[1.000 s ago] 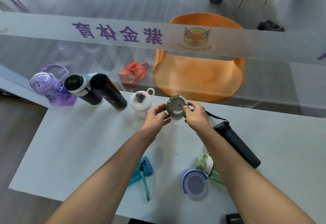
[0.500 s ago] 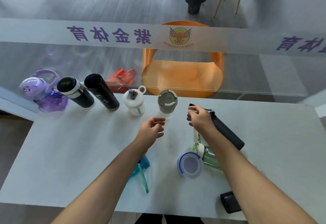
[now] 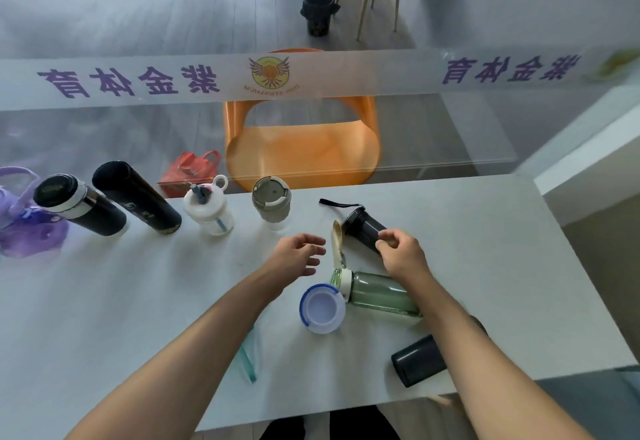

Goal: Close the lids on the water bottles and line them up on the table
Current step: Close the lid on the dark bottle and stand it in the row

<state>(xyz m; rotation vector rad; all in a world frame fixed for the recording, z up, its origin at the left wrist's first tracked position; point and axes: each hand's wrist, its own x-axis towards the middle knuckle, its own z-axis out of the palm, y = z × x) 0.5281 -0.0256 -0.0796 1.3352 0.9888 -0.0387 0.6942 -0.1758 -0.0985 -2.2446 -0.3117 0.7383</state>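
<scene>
The slim matte-black cylindrical bottle (image 3: 367,228) lies on the white counter (image 3: 104,301), right of centre; rigid, likely light, best gripped mid-barrel. Right hand (image 3: 403,258) hovers released over it; left hand (image 3: 298,256) empty.

A smooth, matt white table (image 3: 104,301) holds several bottles. At far left stands a translucent purple plastic bottle (image 3: 24,228), beside two matt black flasks (image 3: 135,199); a see-through green bottle (image 3: 377,292), glossy like glass or clear plastic, lies near the right. Beyond a glossy glass panel (image 3: 433,135) sits a smooth orange plastic chair (image 3: 304,149).
</scene>
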